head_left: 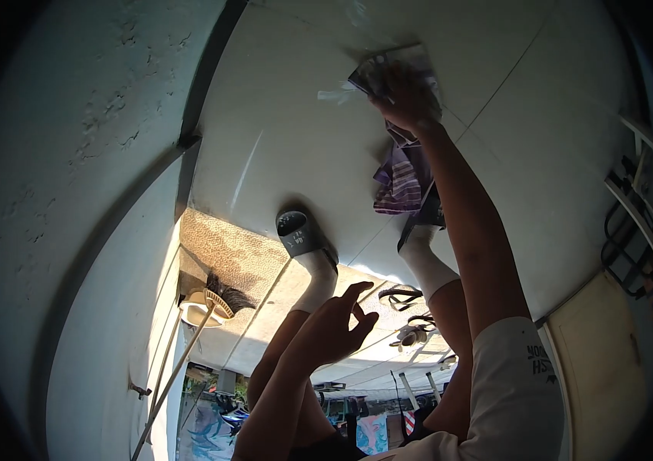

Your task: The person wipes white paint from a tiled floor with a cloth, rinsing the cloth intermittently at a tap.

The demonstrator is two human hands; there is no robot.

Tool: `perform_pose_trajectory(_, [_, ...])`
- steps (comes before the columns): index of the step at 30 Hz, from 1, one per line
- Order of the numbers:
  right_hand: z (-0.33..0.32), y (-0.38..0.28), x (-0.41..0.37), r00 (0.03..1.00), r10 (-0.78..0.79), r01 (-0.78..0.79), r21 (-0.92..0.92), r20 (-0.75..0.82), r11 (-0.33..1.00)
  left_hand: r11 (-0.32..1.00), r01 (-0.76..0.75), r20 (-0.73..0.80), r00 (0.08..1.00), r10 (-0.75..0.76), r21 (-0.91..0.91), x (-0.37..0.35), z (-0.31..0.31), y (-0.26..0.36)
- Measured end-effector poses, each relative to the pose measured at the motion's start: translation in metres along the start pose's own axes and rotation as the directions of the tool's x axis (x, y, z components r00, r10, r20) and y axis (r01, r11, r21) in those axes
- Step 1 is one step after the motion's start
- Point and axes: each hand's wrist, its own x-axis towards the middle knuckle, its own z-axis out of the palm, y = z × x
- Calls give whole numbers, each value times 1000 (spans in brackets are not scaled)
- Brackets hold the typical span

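My right hand point(403, 96) presses down on a purple patterned cloth point(403, 180) against the smooth pale floor point(303, 138). One end of the cloth is bunched under my palm, and its striped end trails back toward my right foot. Nothing is in my left hand point(334, 326), which hovers above the tiles near my knees with thumb and forefinger apart. Dark slide sandals are on my feet, the left slide point(303, 234) showing fully and the right slide point(422, 223) partly hidden by the cloth and arm. A whitish smear point(338, 96) marks the floor beside my right hand.
A broom point(215, 307) and a dustpan point(194, 307) lean at the left wall point(111, 253). Behind my legs lie loose sandals point(401, 298) on sunlit paving. A metal-framed rack or chair point(637, 211) stands at the right. A step edge runs behind my feet.
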Motion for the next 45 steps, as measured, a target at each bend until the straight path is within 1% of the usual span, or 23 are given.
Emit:
perform_pose_trajectory(2, [7, 25, 17, 999, -32, 29, 354, 4, 935, 996, -41, 0, 999, 41, -84, 1, 7, -4])
perform_pose_trajectory(3, [0, 33, 27, 980, 177, -197, 302, 92, 933, 986, -69, -10, 998, 68, -152, 2, 12, -4])
perform_pose_trajectory(4, [5, 33, 21, 980, 177, -198, 304, 94, 932, 986, -66, -9, 998, 66, -151, 2, 16, -5])
perform_pose_trajectory(6, [24, 28, 6, 964, 254, -215, 342, -73, 915, 992, -4, 53, 999, 11, -130, 3, 19, -4])
perform_pose_trajectory(7, [31, 22, 1, 944, 327, -294, 344, -42, 892, 996, 8, 44, 999, -4, -88, 3, 18, -4])
perform_pose_trajectory(11, [60, 4, -78, 929, 334, -370, 344, 161, 863, 999, -42, -29, 999, 41, -21, 5, 12, -6])
perform_pose_trajectory(12, [61, -3, -91, 886, 423, -464, 383, 191, 798, 999, -46, -26, 999, 46, -22, 4, 14, -4])
perform_pose_trajectory(14, [65, -5, -86, 862, 471, -504, 409, 187, 761, 995, -16, 26, 999, 19, -99, 7, 14, -2])
perform_pose_trajectory(17, [48, -8, -52, 851, 486, -525, 377, 201, 763, 999, -19, 45, 999, 20, -35, 5, 4, 4])
perform_pose_trajectory(19, [57, 4, -24, 897, 435, -438, 304, 84, 846, 999, -32, 45, 998, 32, -17, 7, -2, 14])
perform_pose_trajectory(21, [49, 14, 20, 861, 479, -508, 309, 170, 804, 996, 88, 87, 992, -86, -16, 8, -10, 22])
perform_pose_trajectory(24, [37, 22, 57, 817, 506, -577, 362, 278, 732, 999, 32, 54, 998, -31, -23, 8, -6, 18])
perform_pose_trajectory(25, [40, 22, 48, 921, 383, -389, 182, 70, 903, 999, 38, 61, 997, -36, -31, 5, -1, 14])
perform_pose_trajectory(27, [47, 21, 25, 911, 410, -411, 200, 51, 889, 1000, -14, 16, 1000, 14, 10, 9, 3, 6])
perform_pose_trajectory(32, [68, 22, -88, 829, 513, -559, 312, 223, 768, 999, -24, -14, 1000, 23, -38, 9, 3, 7])
perform_pose_trajectory(34, [76, 19, -106, 812, 544, -583, 303, 212, 753, 998, -4, -3, 1000, 4, -62, 6, 11, 2])
perform_pose_trajectory(36, [81, 23, -90, 801, 572, -596, 319, 175, 737, 997, -30, 43, 999, 34, -73, 12, 19, -11])
perform_pose_trajectory(38, [77, 33, -87, 844, 495, -536, 271, 209, 800, 996, 4, 86, 996, 3, -88, 6, 16, 0])
perform_pose_trajectory(39, [75, 33, -66, 889, 456, -432, 272, -28, 860, 996, -19, 82, 996, 27, -90, 9, 15, 2])
perform_pose_trajectory(41, [79, 42, 4, 894, 442, -444, 276, 73, 852, 995, -51, 62, 996, 57, -89, 13, 13, 1])
perform_pose_trajectory(42, [63, 39, 25, 900, 424, -435, 210, 98, 876, 996, -69, 53, 996, 72, -55, 13, 11, 4])
perform_pose_trajectory(44, [42, 40, 43, 917, 380, -395, 154, 118, 905, 998, -54, 45, 997, 56, -33, 12, 5, 11])
perform_pose_trajectory(45, [45, 44, 39, 909, 394, -416, 216, 137, 883, 998, -57, 49, 997, 58, -34, 12, 5, 13])
